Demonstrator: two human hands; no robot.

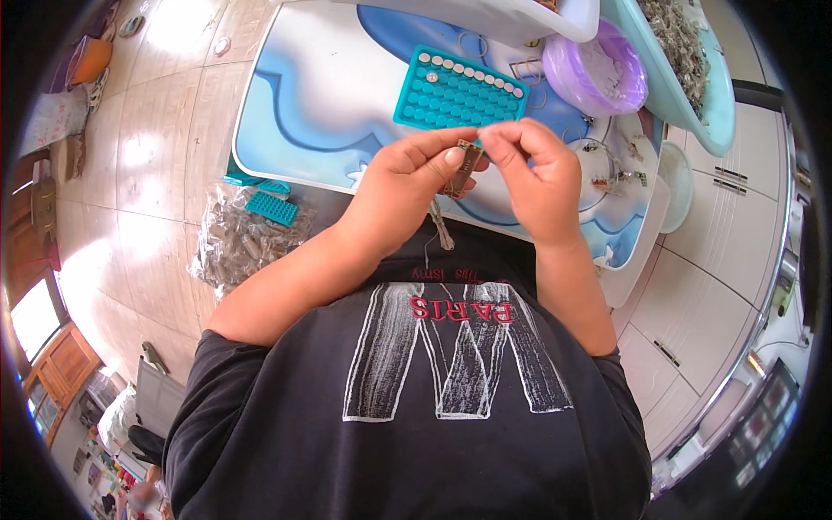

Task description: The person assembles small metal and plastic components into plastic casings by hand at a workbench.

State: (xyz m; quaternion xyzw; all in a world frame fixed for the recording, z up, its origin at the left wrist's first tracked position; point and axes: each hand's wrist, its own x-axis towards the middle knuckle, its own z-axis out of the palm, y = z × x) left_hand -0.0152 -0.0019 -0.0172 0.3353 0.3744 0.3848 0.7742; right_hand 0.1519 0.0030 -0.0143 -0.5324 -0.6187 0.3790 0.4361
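Observation:
My left hand (400, 178) is closed on a small brown rectangular piece (464, 166), thumb pressed on its face and fingers behind. My right hand (546, 178) meets its upper corner with thumb and forefinger pinched together. Whatever is between those right fingertips is too small to make out. Below the left hand hangs a bundle of beige strands (442, 229). Just beyond both hands lies a teal tray (459, 111) of round wells. Silvery round pieces (472, 69) fill its far row, and one more sits in the row below.
The tray rests on a blue-and-white table (303, 113). At its right stand a purple lined basin (598, 74) and a pale green tub (718, 113) of small parts. Thin wire loops (598, 165) lie at right. A clear bag (238, 238) with teal trays (272, 208) sits left, below the table.

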